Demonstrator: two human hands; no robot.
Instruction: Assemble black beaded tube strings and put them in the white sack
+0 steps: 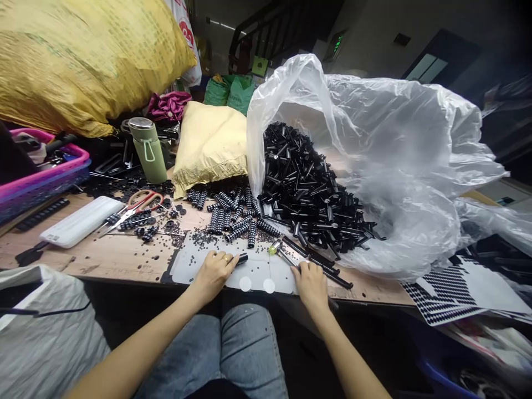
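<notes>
My left hand (pixel 215 272) is closed around a short black tube (pixel 241 259), whose end sticks out past the thumb. It rests over a pale work mat (pixel 260 269) at the table's front edge. My right hand (pixel 311 285) grips a small hammer (pixel 279 250) with a yellow-green face, its head lying towards the mat's right side. Several long black parts (pixel 318 260) lie just beyond that hand. Behind the mat is a pile of black rolls with white dots (pixel 224 216). Tiny dark rings (pixel 203 239) are scattered over the mat's far left part.
A big clear plastic bag (pixel 399 166) spills black plastic parts (pixel 307 194) at the right. To the left lie scissors (pixel 135 208), a white power bank (pixel 81 221), a green bottle (pixel 147 149) and a pink basket (pixel 62 169). A yellow sack (pixel 211 138) stands behind.
</notes>
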